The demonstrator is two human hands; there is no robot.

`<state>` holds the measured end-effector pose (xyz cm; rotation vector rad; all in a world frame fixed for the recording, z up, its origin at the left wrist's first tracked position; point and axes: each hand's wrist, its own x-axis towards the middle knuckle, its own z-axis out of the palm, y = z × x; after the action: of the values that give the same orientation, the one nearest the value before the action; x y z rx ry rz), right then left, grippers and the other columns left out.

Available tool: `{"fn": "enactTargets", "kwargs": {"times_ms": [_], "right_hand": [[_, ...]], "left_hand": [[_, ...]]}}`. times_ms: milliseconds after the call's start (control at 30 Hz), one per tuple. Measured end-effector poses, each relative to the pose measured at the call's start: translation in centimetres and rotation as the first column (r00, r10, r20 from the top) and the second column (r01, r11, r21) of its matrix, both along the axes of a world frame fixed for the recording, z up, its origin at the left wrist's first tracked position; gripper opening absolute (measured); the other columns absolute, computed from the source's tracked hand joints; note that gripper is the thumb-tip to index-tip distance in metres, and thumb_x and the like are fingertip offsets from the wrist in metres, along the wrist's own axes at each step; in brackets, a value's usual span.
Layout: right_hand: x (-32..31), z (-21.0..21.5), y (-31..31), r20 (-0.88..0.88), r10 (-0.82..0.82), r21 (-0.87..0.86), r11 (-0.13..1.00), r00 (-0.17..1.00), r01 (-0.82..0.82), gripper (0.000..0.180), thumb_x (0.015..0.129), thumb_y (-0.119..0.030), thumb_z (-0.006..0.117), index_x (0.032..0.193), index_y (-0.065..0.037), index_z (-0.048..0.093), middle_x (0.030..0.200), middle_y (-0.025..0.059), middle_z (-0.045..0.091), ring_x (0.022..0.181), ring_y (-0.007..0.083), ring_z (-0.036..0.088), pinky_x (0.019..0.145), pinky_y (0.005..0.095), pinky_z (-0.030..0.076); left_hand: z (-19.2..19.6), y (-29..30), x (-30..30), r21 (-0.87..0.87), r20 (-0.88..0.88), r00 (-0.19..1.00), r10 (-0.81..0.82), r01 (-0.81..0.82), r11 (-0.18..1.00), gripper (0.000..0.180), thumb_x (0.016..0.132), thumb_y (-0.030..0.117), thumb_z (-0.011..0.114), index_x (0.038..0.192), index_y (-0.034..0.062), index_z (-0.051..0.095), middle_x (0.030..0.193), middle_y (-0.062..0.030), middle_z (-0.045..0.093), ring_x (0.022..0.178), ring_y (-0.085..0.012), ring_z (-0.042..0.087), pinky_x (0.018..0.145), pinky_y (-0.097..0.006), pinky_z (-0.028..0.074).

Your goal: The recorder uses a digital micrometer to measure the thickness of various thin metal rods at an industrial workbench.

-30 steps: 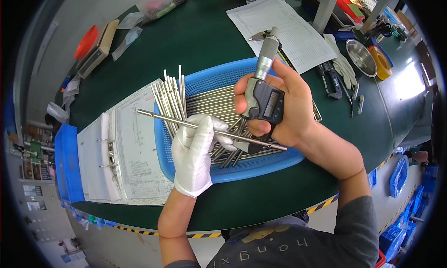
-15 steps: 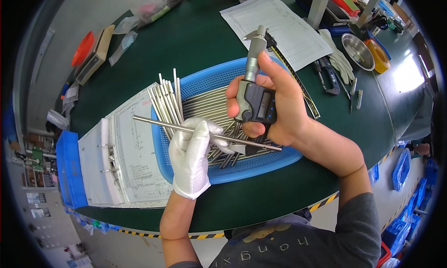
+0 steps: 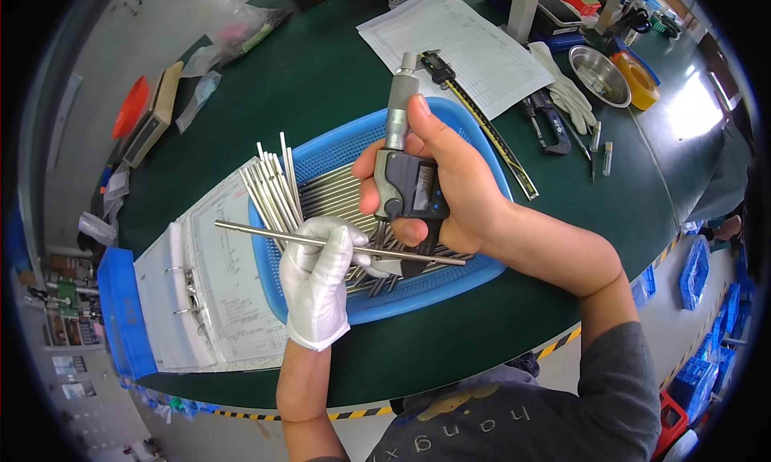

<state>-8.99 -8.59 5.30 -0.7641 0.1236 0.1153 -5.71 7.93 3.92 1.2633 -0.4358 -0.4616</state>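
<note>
My left hand, in a white glove, pinches a long thin metal rod that lies nearly level, its right end tilted slightly down. My bare right hand is wrapped round a digital micrometer, thimble upward and display facing me. The rod's right half crosses the micrometer's lower part; whether the measuring faces touch it is hidden. Below both hands stands a blue perforated basket. Many metal rods lie in it, and a bundle of rods leans over its left side.
An open ring binder with drawings lies left, beside a blue bin. Beyond the basket are a digital caliper and paper sheets. At right lie another micrometer, a white glove and a metal bowl.
The whole view has shifted a little. My right hand and the micrometer have moved slightly left and down relative to the basket. Both hands keep their holds on the rod and micrometer.
</note>
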Motion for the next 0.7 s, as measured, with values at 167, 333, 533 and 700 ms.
{"fn": "enactTargets", "kwargs": {"times_ms": [167,333,533,700], "right_hand": [[0.19,-0.29,-0.03,0.004,0.012,0.098,0.995,1.000,-0.013,0.063,0.086,-0.052,0.022,0.086,0.002,0.052,0.068,0.0135,0.057,0.037,0.0148,0.043,0.037,0.0230,0.037],[0.08,0.04,-0.21,-0.034,0.035,0.147,0.989,0.999,-0.029,0.064,0.082,-0.055,0.028,0.084,0.003,0.053,0.066,0.0140,0.057,0.037,0.0142,0.043,0.036,0.0228,0.036],[0.10,0.02,-0.16,-0.040,0.004,0.070,0.998,0.999,-0.002,0.065,0.077,-0.061,0.036,0.080,0.002,0.054,0.065,0.0131,0.056,0.040,0.0133,0.044,0.035,0.0219,0.035],[0.07,-0.24,-0.13,0.018,0.029,0.013,0.999,0.999,-0.030,0.067,0.081,-0.060,0.026,0.083,0.000,0.054,0.066,0.0130,0.056,0.045,0.0126,0.046,0.036,0.0210,0.036]], "left_hand": [[0.26,0.10,0.08,-0.036,0.001,1.000,-0.003,0.003,0.999,0.013,0.085,0.012,0.048,0.081,0.0000,0.050,0.071,-0.0073,0.053,0.061,-0.0116,0.052,0.058,-0.026,0.047],[0.01,0.13,0.38,-0.079,0.004,1.000,-0.011,0.012,0.997,0.014,0.086,0.013,0.046,0.080,0.0003,0.049,0.070,-0.0079,0.052,0.061,-0.0121,0.052,0.058,-0.026,0.046],[-0.03,0.05,0.33,-0.079,-0.027,0.999,-0.029,0.027,0.997,0.013,0.085,0.011,0.046,0.079,0.0002,0.050,0.070,-0.0075,0.052,0.062,-0.0123,0.052,0.059,-0.026,0.045],[0.08,-0.15,0.10,0.029,0.005,0.998,-0.062,0.062,0.998,0.012,0.083,0.010,0.048,0.079,-0.0006,0.050,0.071,-0.0079,0.054,0.063,-0.0121,0.052,0.060,-0.025,0.044]]}}
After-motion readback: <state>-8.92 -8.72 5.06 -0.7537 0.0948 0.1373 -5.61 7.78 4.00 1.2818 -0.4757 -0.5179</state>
